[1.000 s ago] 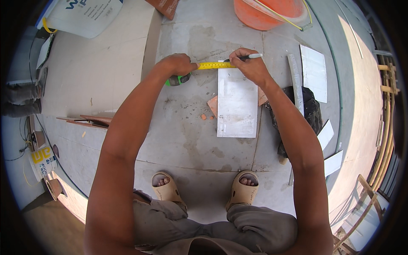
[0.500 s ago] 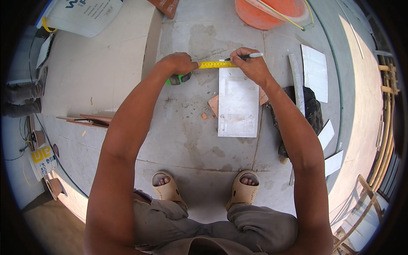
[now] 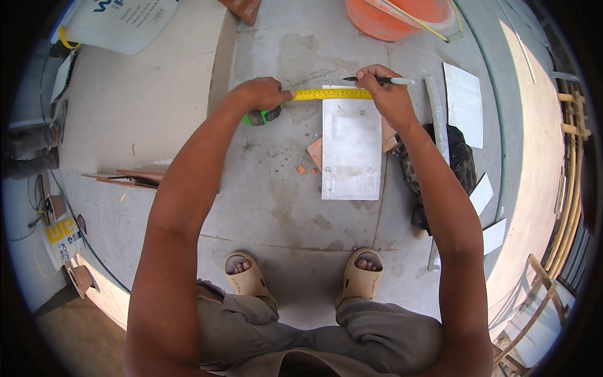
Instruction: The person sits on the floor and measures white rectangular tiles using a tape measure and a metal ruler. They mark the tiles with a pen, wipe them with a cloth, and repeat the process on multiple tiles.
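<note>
A yellow tape measure blade (image 3: 326,94) stretches across the far end of a white rectangular tile (image 3: 352,147). At its left end my left hand (image 3: 262,94) is closed on the tape measure, whose green and black case (image 3: 264,116) shows below the fingers. My right hand (image 3: 388,94) is closed at the blade's other end, over the tile's far right corner. A black marker pen (image 3: 389,80) with a pale grey end sits in that same hand, its dark tip pointing left. Reddish tile pieces (image 3: 315,152) stick out from under the white tile.
An orange bucket (image 3: 399,22) and a white tub (image 3: 125,25) stand at the far side. Right of my hand lie a white tile (image 3: 463,103), a long grey strip (image 3: 438,116) and a black plastic bag (image 3: 461,160). Reddish boards (image 3: 135,178) lie left.
My right hand has shifted right along the tile's far edge with the marker, and more of the yellow blade shows. My left hand stays in place.
</note>
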### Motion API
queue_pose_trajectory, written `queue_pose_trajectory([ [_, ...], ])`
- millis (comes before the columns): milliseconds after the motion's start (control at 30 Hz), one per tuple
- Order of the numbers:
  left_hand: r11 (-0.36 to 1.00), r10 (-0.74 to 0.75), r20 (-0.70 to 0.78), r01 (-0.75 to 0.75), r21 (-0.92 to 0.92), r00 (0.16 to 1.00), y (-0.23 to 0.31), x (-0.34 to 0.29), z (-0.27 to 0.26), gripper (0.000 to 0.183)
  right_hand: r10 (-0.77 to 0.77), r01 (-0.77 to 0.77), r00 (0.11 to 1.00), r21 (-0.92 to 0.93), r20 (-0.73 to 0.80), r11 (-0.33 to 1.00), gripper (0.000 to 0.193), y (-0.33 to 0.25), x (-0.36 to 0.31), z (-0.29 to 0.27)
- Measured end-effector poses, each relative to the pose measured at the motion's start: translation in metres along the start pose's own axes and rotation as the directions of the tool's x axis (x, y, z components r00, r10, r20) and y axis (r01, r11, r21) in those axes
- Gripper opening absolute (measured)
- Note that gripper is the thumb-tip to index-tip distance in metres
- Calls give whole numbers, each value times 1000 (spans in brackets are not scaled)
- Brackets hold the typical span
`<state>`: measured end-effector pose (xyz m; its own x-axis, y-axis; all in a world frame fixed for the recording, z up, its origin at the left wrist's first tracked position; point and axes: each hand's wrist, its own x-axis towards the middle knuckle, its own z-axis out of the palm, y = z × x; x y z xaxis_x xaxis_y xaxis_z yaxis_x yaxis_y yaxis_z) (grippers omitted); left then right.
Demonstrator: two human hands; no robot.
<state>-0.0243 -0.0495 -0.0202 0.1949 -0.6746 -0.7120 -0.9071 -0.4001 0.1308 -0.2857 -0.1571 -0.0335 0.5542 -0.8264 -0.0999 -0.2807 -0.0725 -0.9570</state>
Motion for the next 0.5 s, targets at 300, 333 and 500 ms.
queue_pose_trajectory([
  [300,993,57,63,-50,-105,996,-20,-30,26,90,188,-188,953,21,-237,982,34,-40,-114,-118],
  [333,994,75,47,-71,-85,996,-22,-31,30,92,245,-260,929,-18,-277,965,32,-41,-129,-134],
  [500,999,-1,80,-2,40,997,-49,-46,74,84,135,-355,910,-566,-392,744,35,-28,-196,-176],
])
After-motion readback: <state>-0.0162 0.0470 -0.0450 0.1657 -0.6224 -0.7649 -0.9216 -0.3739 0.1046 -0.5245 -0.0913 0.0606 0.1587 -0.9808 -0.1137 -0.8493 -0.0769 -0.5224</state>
